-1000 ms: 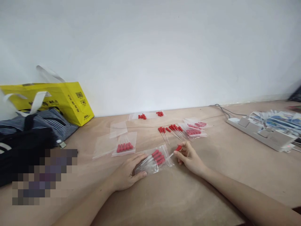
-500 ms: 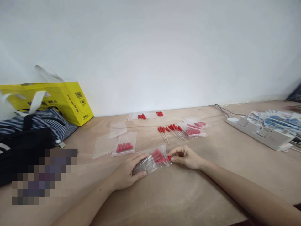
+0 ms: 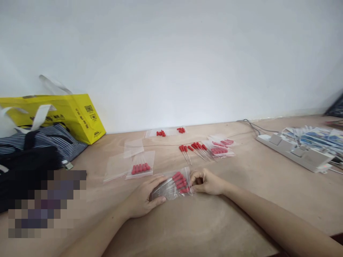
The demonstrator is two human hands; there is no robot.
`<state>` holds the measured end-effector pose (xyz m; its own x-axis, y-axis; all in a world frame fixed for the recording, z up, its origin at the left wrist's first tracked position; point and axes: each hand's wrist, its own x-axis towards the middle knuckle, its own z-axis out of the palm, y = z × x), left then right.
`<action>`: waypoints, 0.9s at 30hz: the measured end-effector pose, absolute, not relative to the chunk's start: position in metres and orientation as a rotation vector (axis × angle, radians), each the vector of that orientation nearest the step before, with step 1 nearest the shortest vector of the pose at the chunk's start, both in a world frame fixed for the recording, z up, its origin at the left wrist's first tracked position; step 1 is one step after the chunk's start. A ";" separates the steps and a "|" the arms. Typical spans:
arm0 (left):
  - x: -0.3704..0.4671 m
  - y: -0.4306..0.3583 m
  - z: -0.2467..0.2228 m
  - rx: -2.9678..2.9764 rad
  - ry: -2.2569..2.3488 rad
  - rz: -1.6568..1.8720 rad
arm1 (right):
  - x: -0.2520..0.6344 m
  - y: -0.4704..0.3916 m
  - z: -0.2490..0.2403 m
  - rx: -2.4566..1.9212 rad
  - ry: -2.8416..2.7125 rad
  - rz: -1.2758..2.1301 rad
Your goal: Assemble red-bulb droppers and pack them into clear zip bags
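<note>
Between my hands lies a clear zip-lock bag (image 3: 167, 190) holding several glass droppers (image 3: 179, 181) with red rubber bulbs. My left hand (image 3: 147, 198) is wrapped round the bag's left end, thumb in front and fingers behind. At the right, bulb-side end, my right hand (image 3: 207, 182) pinches the bag's edge with curled fingers; the lowest red bulb lies just inside that edge. Loose red-bulbed droppers (image 3: 197, 147) lie fanned out beyond my right hand. A second bag of droppers (image 3: 140, 168) rests flat beyond my left hand.
Filled bags (image 3: 221, 148) lie behind the loose droppers. Flat clear bags (image 3: 115, 166) are at the left, and small red bulbs (image 3: 160, 133) sit near the wall. A white power strip (image 3: 294, 151) stands right; a yellow bag (image 3: 88, 121) and striped bag (image 3: 69, 142) stand left.
My right hand has moved slightly left. The dropper whose red bulb stuck out at the bag's right end now lies inside with the others. My left hand keeps its hold.
</note>
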<state>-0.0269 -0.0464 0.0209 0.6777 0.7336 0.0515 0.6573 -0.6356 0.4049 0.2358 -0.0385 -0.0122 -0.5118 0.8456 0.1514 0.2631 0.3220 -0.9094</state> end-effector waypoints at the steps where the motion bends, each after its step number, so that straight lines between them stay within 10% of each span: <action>1: -0.027 -0.046 0.021 2.538 1.102 0.295 | 0.235 -0.038 -0.013 -1.025 -1.916 1.149; 21: -0.013 -0.028 0.031 2.843 0.716 0.258 | 0.266 -0.026 -0.017 -1.285 -1.750 0.721; 27: 0.003 -0.010 0.017 2.876 1.024 0.776 | 0.265 -0.032 -0.015 -1.244 -1.899 0.812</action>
<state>0.0027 -0.0100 0.0172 0.6672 0.5916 0.4527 0.5958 -0.7886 0.1525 0.2655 -0.0325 -0.0146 -0.2807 0.9336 0.2226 0.4843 0.3381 -0.8069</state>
